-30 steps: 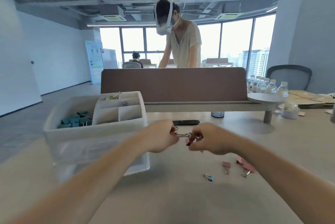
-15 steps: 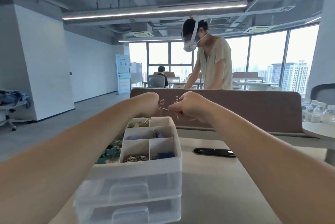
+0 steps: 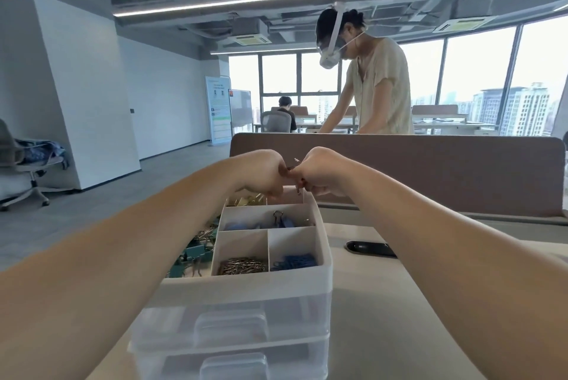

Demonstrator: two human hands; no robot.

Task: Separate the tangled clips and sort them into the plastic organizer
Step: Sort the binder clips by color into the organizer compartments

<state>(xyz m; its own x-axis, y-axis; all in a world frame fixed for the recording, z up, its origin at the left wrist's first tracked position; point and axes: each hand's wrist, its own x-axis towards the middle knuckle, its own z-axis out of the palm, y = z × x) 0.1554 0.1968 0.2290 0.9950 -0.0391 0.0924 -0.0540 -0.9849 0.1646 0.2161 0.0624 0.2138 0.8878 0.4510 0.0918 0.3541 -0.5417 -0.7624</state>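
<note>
Your left hand [image 3: 261,172] and right hand [image 3: 321,172] meet with fingers curled, both pinching the tangled clips [image 3: 297,190] above the far compartments of the plastic organizer [image 3: 246,286] on the counter [image 3: 378,327]. Blue paper clips [image 3: 293,261] fill its near right compartment.

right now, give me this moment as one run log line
phase: separating | left hand: pinches tangled clips | right hand: pinches them too | where: above far end of organizer | released: not yet
</note>
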